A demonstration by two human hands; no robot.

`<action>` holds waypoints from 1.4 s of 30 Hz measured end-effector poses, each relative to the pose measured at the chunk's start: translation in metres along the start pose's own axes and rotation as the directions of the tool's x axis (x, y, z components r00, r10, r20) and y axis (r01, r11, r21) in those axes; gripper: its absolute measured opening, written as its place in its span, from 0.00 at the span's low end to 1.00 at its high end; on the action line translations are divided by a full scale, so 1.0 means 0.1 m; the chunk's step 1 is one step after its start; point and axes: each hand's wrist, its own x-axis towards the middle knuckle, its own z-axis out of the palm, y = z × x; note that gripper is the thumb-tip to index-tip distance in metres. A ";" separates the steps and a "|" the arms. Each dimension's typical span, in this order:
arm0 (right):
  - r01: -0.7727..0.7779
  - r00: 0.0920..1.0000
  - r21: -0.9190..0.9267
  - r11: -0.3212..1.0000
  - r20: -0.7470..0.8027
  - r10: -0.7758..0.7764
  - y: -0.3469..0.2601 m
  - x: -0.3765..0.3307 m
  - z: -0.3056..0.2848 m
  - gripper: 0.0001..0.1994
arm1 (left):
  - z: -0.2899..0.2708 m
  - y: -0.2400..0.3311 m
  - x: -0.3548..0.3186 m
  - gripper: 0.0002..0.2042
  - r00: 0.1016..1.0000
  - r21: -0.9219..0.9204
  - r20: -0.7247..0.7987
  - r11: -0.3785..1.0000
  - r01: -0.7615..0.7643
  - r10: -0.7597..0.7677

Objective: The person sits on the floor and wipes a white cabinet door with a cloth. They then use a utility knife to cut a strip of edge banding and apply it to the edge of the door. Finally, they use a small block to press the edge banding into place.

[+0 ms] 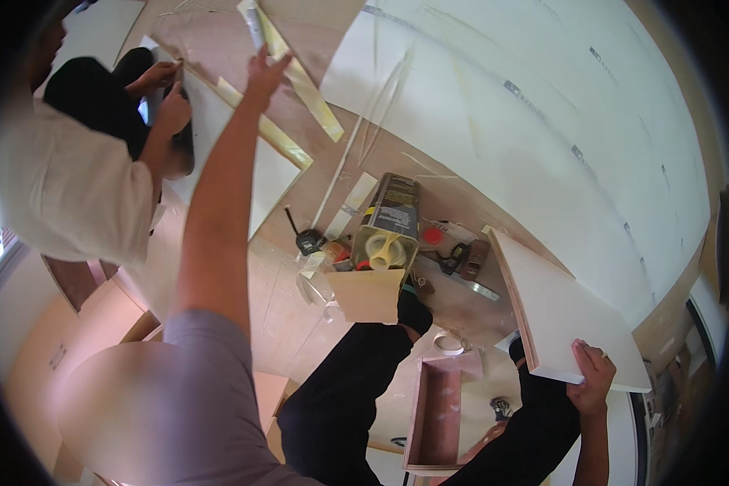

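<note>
Head view: right hand (591, 374) has its fingers clamped on the bottom corner of a white board (571, 312), held tilted at the person's right side. Left hand (263, 74) is stretched way up, fingers spread against a white panel (219, 130) near a pale strip (296, 73), I think touching it. Another person (73, 186) has hands on that panel too. Between them, on the plywood floor (283, 308), sit a tin can (389, 219), tape roll (448, 343) and wooden drawer (437, 413).

Grey short sleeve, black trousers
</note>
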 end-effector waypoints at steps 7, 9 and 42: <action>-0.066 0.998 -0.044 0.997 0.012 0.067 0.08 -0.11 0.10 0.30 | -0.15 0.05 0.61 0.42 0.982 0.206 0.129 0.973 0.107 -0.136; -0.067 0.998 -0.040 0.997 0.016 0.068 0.09 -0.11 0.10 0.31 | -0.11 -0.05 0.68 0.37 0.992 0.270 0.051 0.958 0.095 -0.113; -0.285 0.958 -0.130 0.950 -0.009 0.286 0.35 -0.67 -0.21 0.30 | -0.61 1.49 -3.70 0.33 0.945 -0.843 0.166 -0.457 0.284 0.282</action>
